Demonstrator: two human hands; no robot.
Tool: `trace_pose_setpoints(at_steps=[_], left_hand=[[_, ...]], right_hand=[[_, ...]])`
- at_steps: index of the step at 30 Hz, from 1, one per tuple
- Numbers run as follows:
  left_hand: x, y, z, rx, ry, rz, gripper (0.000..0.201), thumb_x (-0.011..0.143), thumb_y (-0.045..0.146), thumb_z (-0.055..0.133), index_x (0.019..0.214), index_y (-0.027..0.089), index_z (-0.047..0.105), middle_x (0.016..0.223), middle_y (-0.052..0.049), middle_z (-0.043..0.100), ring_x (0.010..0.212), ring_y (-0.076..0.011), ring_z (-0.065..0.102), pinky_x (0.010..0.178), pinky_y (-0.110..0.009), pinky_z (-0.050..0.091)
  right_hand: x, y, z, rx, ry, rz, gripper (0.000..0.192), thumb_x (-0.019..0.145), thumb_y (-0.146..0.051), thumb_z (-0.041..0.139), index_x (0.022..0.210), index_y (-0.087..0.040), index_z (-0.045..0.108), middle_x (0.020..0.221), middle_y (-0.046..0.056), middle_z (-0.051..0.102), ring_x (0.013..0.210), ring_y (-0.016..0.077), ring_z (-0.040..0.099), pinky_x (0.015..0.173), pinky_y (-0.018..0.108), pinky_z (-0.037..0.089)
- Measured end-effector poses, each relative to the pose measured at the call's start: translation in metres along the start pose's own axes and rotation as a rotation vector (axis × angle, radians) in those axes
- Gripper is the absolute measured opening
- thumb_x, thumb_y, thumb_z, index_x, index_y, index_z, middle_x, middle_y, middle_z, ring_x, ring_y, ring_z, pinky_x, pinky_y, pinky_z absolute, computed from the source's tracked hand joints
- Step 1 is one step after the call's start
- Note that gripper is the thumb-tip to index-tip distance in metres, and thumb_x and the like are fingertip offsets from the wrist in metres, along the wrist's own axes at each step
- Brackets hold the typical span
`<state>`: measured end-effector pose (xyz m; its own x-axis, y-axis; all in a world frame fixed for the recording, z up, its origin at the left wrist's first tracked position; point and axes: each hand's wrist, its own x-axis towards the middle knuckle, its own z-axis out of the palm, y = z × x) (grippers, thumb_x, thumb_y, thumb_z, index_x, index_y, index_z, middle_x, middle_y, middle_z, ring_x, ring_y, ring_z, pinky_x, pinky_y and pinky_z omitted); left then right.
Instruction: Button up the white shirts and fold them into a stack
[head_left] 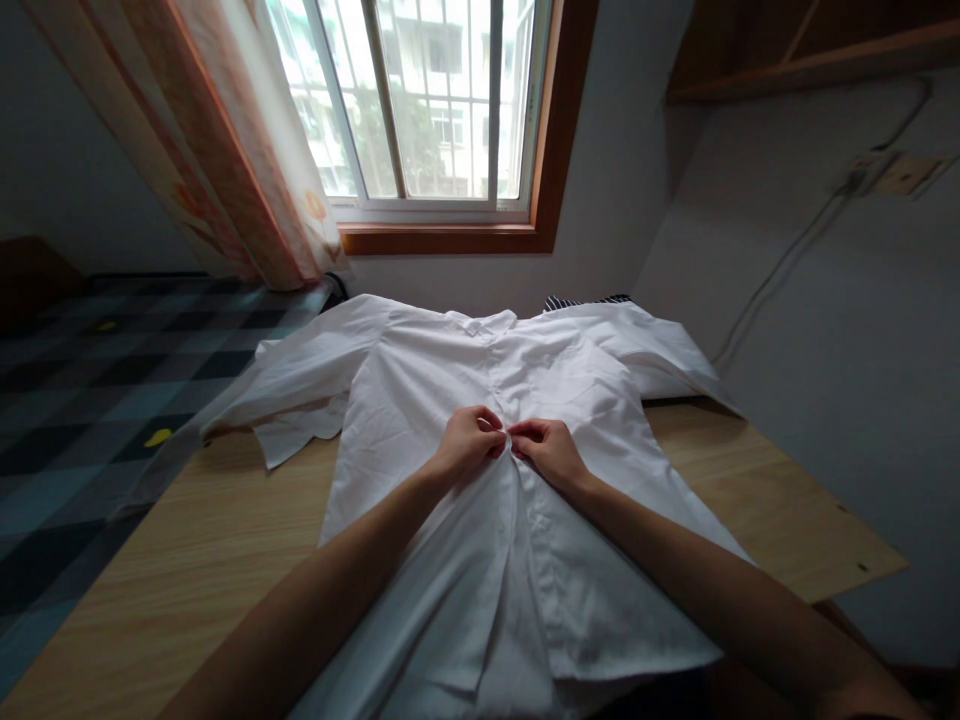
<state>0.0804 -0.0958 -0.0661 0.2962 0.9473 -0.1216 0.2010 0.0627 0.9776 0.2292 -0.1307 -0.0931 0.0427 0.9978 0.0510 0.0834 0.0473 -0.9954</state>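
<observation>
A white shirt (420,390) lies spread front side up, its collar toward the window and its sleeves out to both sides. At the middle of its front, my left hand (472,440) pinches the placket edge between thumb and fingers. Right beside it, my right hand (547,450) pinches the facing edge, the fingertips of both hands almost meeting. Whether a button sits between the fingertips is too small to tell. Below my hands the two front panels hang apart in folds toward me, and above them the front edges run together up to the collar.
A wooden table (247,530) carries the shirt; its right corner juts out by the wall. To the left is a bed with a checked cover (67,390). Behind stand a window (427,110) and a curtain (240,150). A cable (780,270) runs down the right wall from a socket.
</observation>
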Motion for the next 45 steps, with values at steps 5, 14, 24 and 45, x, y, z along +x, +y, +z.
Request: trace_pose_setpoints(at_steps=[5, 14, 24, 45], left_hand=[[-0.001, 0.000, 0.002, 0.034, 0.050, -0.028, 0.013, 0.063, 0.006, 0.062, 0.072, 0.014, 0.057, 0.049, 0.002, 0.058, 0.043, -0.0096, 0.052, 0.043, -0.018, 0.039], [-0.005, 0.001, 0.003, 0.116, 0.086, -0.002, 0.018, 0.069, 0.027, 0.071, 0.073, 0.014, 0.059, 0.062, -0.004, 0.067, 0.055, -0.0142, 0.062, 0.048, -0.020, 0.045], [-0.003, -0.003, 0.003, 0.245, 0.166, 0.024, 0.009, 0.066, 0.017, 0.070, 0.073, 0.014, 0.065, 0.067, -0.002, 0.067, 0.060, -0.0127, 0.062, 0.053, -0.021, 0.046], [-0.009, 0.000, 0.007, 0.146, 0.222, 0.118, 0.010, 0.062, 0.010, 0.064, 0.069, 0.016, 0.058, 0.056, 0.002, 0.062, 0.052, -0.0111, 0.058, 0.050, -0.019, 0.040]], right_hand=[[-0.007, -0.008, 0.007, -0.283, 0.101, -0.129, 0.012, 0.071, -0.024, 0.066, 0.079, -0.016, 0.071, 0.075, 0.004, 0.073, 0.068, 0.0174, 0.066, 0.069, 0.028, 0.050], [-0.014, -0.009, 0.016, -0.711, 0.186, -0.350, 0.007, 0.079, -0.016, 0.054, 0.084, -0.020, 0.052, 0.067, -0.003, 0.060, 0.063, 0.0146, 0.060, 0.061, 0.023, 0.040], [-0.015, -0.007, 0.013, -0.721, 0.176, -0.369, 0.004, 0.081, -0.019, 0.052, 0.081, -0.021, 0.049, 0.068, -0.003, 0.059, 0.062, 0.0144, 0.059, 0.061, 0.023, 0.039], [-0.018, -0.014, 0.011, -0.867, 0.079, -0.487, 0.010, 0.086, -0.012, 0.052, 0.078, -0.017, 0.056, 0.073, 0.002, 0.064, 0.066, 0.0147, 0.058, 0.065, 0.024, 0.040]])
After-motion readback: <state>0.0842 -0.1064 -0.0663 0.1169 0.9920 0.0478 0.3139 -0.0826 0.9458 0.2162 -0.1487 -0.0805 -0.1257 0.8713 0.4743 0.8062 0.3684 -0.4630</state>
